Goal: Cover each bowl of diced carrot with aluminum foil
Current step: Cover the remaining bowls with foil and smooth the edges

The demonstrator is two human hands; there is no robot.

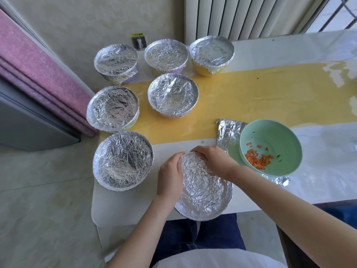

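A foil-covered bowl sits at the table's near edge. My left hand presses the foil on its left rim and my right hand presses the far rim. To the right stands an uncovered green bowl with diced carrot inside. It rests on a flat sheet of aluminum foil. Several other bowls wrapped in foil stand to the left and behind, such as the nearest one and a middle one.
The white table has a yellow runner across it. A purple curtain hangs at the left, a radiator stands behind. A wall socket is at the back.
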